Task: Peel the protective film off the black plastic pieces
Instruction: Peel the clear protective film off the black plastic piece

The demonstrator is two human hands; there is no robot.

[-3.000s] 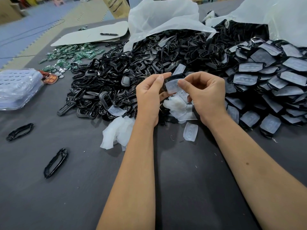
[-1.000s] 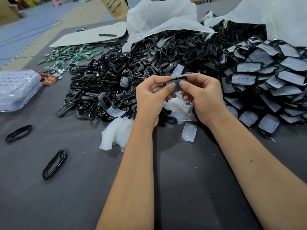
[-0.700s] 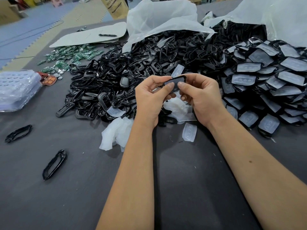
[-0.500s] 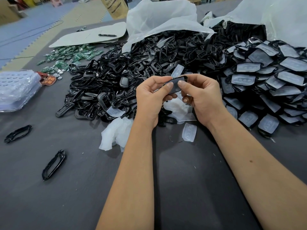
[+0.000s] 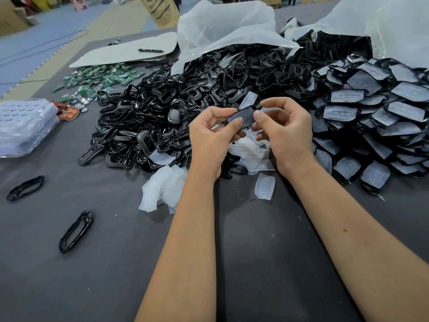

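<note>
A dark grey table (image 5: pixel 267 263) fills most of the frame, running from the bottom edge up to the crumpled white plastic bags (image 5: pixel 222 24) at the top centre and top right. Across the upper middle spreads a big heap of glossy black frames (image 5: pixel 162 117), spilling out of the nearer bag. On the right of the frame lies a stacked pile of black plastic pieces with film (image 5: pixel 383 117), each showing a pale, cloudy sheet on its face. At the left edge sits a bundle of clear blister trays (image 5: pixel 23 126), and above it, in the upper left, a scatter of green circuit boards (image 5: pixel 102 77) beside a flat pale board (image 5: pixel 125 51) with a pen on it. Below the hands, loose peeled films (image 5: pixel 162 187) lie bunched on the table at centre, with one single film (image 5: pixel 264 185) just to their right. Two lone black frames (image 5: pixel 75 232) rest well apart in the lower left.

In the centre, both forearms reach up from the bottom edge. The left hand (image 5: pixel 209 135) pinches a black piece (image 5: pixel 242 117) between thumb and curled fingers, held above the table. The right hand (image 5: pixel 285 129) pinches the piece's right end between thumb and forefinger; whether a film edge is under that thumb is hard to tell.
</note>
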